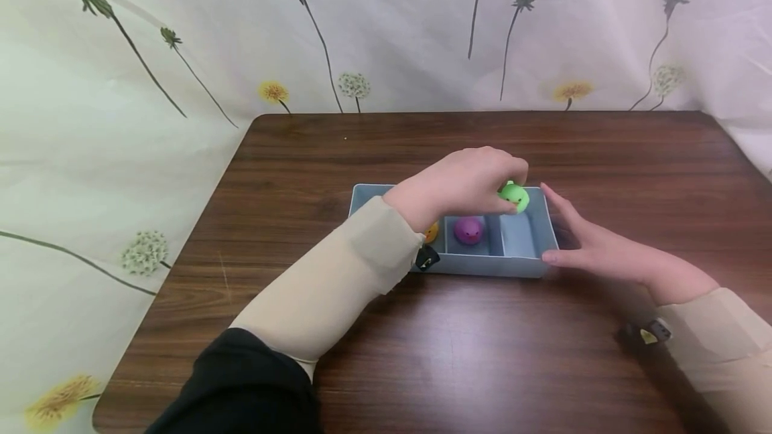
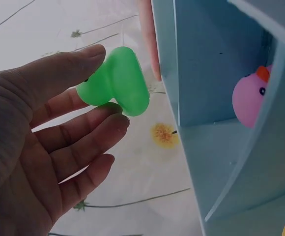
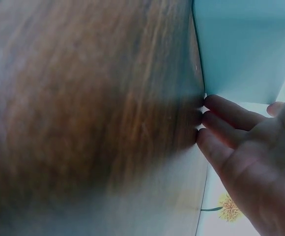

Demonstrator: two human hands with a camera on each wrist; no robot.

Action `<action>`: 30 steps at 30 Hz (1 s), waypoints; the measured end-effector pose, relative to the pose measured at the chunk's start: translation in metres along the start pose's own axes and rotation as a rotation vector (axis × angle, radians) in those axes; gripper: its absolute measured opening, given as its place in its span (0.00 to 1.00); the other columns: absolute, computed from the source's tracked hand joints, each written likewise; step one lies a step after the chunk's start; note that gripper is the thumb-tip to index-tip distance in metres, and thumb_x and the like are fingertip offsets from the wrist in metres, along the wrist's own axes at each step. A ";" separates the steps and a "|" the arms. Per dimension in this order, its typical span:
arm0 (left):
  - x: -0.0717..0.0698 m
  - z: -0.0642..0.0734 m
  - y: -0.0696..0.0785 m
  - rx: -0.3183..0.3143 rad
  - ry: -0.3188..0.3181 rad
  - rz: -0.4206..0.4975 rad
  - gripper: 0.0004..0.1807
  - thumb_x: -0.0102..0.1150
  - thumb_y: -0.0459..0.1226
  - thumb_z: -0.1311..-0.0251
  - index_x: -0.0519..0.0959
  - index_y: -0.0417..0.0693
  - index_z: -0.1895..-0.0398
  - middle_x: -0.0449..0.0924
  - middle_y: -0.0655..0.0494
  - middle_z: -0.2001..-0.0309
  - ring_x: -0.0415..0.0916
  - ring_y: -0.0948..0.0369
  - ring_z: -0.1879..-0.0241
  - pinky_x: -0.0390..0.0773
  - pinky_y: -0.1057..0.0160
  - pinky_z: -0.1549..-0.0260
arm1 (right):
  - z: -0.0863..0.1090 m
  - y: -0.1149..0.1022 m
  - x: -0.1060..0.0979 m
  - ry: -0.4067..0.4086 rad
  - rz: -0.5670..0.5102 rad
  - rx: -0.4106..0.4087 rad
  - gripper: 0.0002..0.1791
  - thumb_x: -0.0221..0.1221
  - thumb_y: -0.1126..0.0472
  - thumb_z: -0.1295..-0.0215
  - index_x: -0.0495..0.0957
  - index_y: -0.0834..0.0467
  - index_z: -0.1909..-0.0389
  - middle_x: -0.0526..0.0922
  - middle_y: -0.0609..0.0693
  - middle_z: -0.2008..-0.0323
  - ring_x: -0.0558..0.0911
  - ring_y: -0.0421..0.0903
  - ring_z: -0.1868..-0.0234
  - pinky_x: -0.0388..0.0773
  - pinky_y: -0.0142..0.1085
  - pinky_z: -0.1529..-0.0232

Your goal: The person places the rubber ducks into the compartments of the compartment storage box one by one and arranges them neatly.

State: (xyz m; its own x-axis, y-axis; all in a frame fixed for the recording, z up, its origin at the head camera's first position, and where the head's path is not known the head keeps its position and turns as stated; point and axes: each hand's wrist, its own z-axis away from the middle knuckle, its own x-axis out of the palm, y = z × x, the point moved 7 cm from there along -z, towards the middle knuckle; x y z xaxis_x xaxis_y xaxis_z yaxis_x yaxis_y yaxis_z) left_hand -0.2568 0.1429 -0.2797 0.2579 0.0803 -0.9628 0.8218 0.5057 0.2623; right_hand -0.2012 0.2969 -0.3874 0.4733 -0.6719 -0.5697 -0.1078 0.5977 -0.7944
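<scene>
My left hand [image 1: 467, 179] pinches a small green rubber duck [image 1: 515, 197] between thumb and fingers, over the right-hand compartment of a light blue divided box [image 1: 476, 265]. In the left wrist view the green duck [image 2: 125, 88] shows its smooth flat base, and the lower fingers curve loosely below it. A purple rubber duck [image 1: 468, 230] sits in the middle compartment. Left of it, an orange-yellow duck [image 1: 431, 232] is partly hidden by my left wrist. My right hand [image 1: 603, 250] is at the box's right end, fingers extended, thumb by the front corner and a fingertip by the back corner.
The box stands on a dark brown wooden table [image 1: 289, 173] with rounded corners. A white cloth printed with dandelions [image 1: 392, 25] hangs behind the table and at its left side. My left forearm crosses over the box's left part.
</scene>
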 end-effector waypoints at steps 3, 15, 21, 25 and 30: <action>0.001 -0.004 0.002 0.001 0.002 -0.011 0.11 0.64 0.46 0.37 0.77 0.54 0.57 0.76 0.63 0.63 0.70 0.66 0.64 0.69 0.69 0.66 | 0.000 -0.001 0.000 -0.002 -0.007 -0.003 0.56 0.62 0.54 0.32 0.26 0.34 0.23 0.47 0.65 0.26 0.51 0.67 0.28 0.55 0.66 0.38; 0.014 -0.016 0.010 -0.022 -0.038 -0.079 0.14 0.63 0.47 0.37 0.77 0.55 0.51 0.75 0.64 0.59 0.69 0.65 0.61 0.70 0.66 0.63 | 0.001 -0.004 0.000 0.016 0.009 -0.043 0.56 0.62 0.56 0.32 0.27 0.29 0.24 0.51 0.64 0.27 0.53 0.63 0.28 0.55 0.64 0.38; 0.024 -0.023 0.015 -0.023 -0.061 -0.079 0.13 0.63 0.46 0.37 0.76 0.54 0.53 0.75 0.64 0.61 0.70 0.65 0.61 0.70 0.66 0.63 | 0.003 -0.003 -0.001 0.027 0.034 -0.034 0.57 0.64 0.55 0.34 0.27 0.34 0.23 0.50 0.65 0.27 0.53 0.64 0.28 0.54 0.65 0.38; 0.030 -0.027 0.016 -0.037 -0.074 -0.089 0.13 0.63 0.45 0.37 0.76 0.54 0.53 0.75 0.64 0.63 0.69 0.65 0.62 0.70 0.66 0.65 | 0.002 -0.003 -0.002 0.034 0.061 -0.040 0.58 0.64 0.55 0.34 0.27 0.38 0.23 0.52 0.66 0.27 0.54 0.63 0.28 0.56 0.63 0.38; 0.039 -0.032 0.016 -0.065 -0.110 -0.084 0.17 0.62 0.45 0.37 0.76 0.55 0.47 0.76 0.63 0.63 0.70 0.64 0.63 0.70 0.67 0.66 | 0.002 -0.003 -0.003 0.040 0.065 -0.053 0.57 0.64 0.55 0.34 0.28 0.38 0.22 0.54 0.67 0.28 0.56 0.62 0.29 0.57 0.60 0.38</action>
State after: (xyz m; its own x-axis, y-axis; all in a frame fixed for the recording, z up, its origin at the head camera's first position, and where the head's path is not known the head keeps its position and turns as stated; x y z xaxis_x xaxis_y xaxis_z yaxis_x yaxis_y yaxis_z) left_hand -0.2496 0.1816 -0.3148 0.2462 -0.0575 -0.9675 0.8092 0.5616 0.1725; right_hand -0.2005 0.2976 -0.3832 0.4289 -0.6499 -0.6274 -0.1838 0.6172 -0.7650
